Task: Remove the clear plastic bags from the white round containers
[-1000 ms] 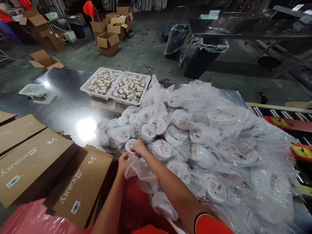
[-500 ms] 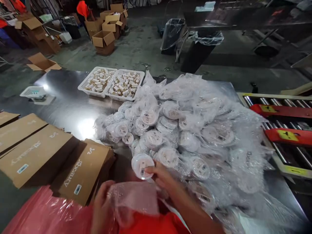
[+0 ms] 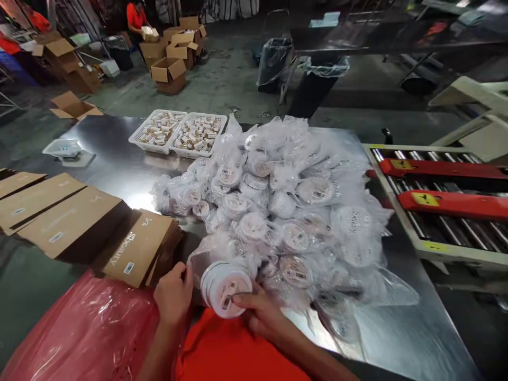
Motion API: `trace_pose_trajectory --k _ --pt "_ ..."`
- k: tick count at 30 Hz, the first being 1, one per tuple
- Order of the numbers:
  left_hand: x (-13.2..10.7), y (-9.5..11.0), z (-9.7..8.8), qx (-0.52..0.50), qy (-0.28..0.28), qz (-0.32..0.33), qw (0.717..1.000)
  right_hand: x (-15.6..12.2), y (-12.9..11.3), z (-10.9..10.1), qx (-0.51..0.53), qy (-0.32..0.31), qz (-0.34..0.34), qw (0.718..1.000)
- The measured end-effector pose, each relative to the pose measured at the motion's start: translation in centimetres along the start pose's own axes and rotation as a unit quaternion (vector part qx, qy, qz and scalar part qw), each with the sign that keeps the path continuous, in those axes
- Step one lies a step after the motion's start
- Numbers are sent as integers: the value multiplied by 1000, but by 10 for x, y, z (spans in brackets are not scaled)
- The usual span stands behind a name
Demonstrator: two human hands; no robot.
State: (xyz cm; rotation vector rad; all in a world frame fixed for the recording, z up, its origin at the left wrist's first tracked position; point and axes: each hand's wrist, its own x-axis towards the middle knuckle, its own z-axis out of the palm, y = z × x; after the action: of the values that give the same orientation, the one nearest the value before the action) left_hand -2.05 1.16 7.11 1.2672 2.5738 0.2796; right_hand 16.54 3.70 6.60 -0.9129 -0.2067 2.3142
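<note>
Two hands are being held low at the near edge of the steel tabletop (image 3: 119, 164), just above an orange garment. A round white jar (image 3: 226, 290) is being gripped by the right hand (image 3: 260, 315), fingers curled round its lower rim, with a small barcode label showing on its face; the print on it is too small to be read. What looks like a second disc is being held just behind the jar. The left hand (image 3: 173, 293) is being kept closed on the edge of a clear bag (image 3: 206, 254), just left of the jar and nearly touching it.

Many more bagged jars are being kept in a heap (image 3: 286, 211) across the middle of the tabletop, each with a label that cannot be read. One bag at the right of the heap is carrying faint lettering, too blurred to be made out.

Flattened cartons (image 3: 138, 248) are being stacked at the left of the hands, the nearest one printed with "Beauty" in script, a small swirl mark and a white barcode sticker. A red plastic bag (image 3: 87, 328) is lying below them. Two white baskets (image 3: 180, 132) of small tubes are standing side by side at the far edge. A roller conveyor (image 3: 436, 211) with red rails and yellow stickers is standing at the right. Open boxes (image 3: 169, 71) are lying on the floor beyond, near a person in orange (image 3: 136, 16).
</note>
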Motion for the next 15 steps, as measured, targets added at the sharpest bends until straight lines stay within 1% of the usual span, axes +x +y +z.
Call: trace_pose_trajectory --k 1,2,3,5,6,7,9,11,12,15 --pt "-3 2 3 -18 18 24 999 2 5 -1 8 -1 -10 1000" --pt "-6 2 6 -42 24 50 998 4 7 -3 26 3 -18 999" --pt "-9 2 10 -68 14 75 995 5 7 -4 48 5 -6 999" --pt "-17 0 17 -125 -24 128 984 6 2 -8 105 27 12 994" --pt "-21 -1 21 -147 -37 155 976 5 -2 -9 109 43 -4 993" --pt "-24 -1 24 -164 -39 186 968 3 -5 -11 97 52 -40 993" --pt "-29 1 27 -192 -4 262 946 0 -9 -15 49 78 -87 992" --pt "-32 3 25 -210 49 327 920 -3 -10 -18 25 80 -83 993" --pt "-33 4 23 -217 63 347 910 -3 -10 -19 22 70 -76 994" --pt "-35 6 16 -230 59 383 893 0 -10 -20 14 42 -67 997"
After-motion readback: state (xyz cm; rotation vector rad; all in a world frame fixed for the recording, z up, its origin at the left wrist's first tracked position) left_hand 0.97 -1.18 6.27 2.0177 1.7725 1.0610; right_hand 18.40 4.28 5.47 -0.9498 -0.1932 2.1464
